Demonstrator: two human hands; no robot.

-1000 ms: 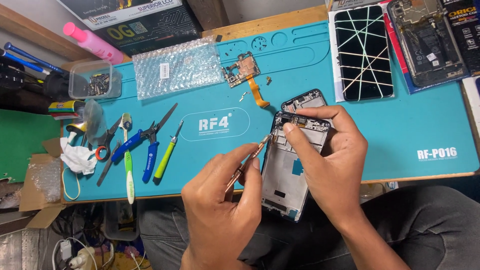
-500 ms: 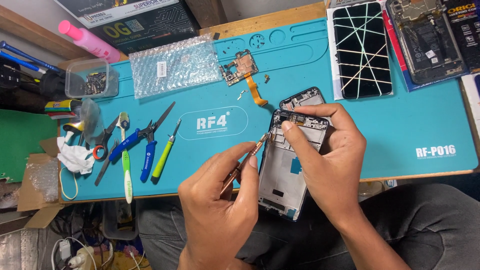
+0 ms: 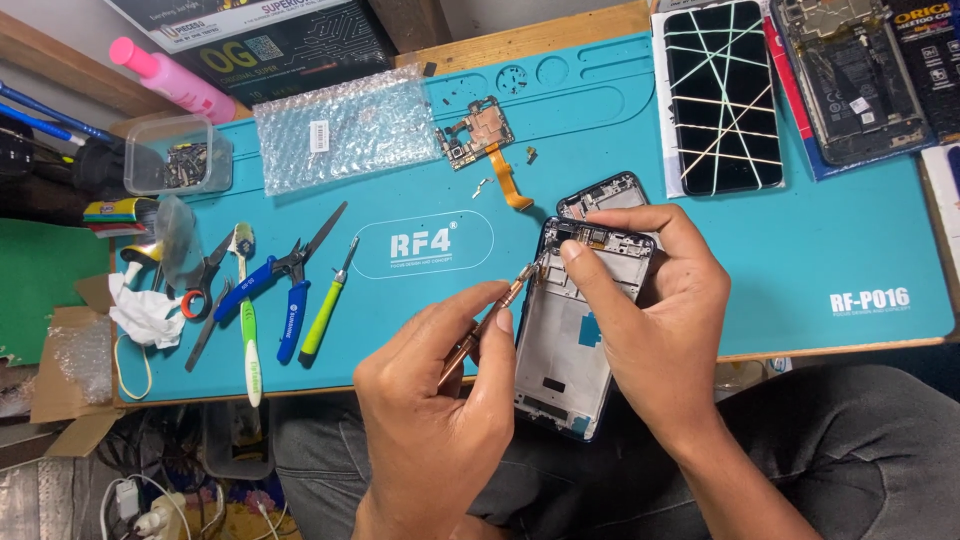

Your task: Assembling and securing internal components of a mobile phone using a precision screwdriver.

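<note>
the left hand is closed in a pencil grip round a thin copper-coloured screwdriver, its tip at the top edge of an opened phone frame that overhangs the near edge of the teal repair mat. the right hand is curled round the frame's top right, fingers pinching by the camera end. the frame looks light, stiff and fragile, best held by its side rails. a bare circuit board with an orange flex lies apart
</note>
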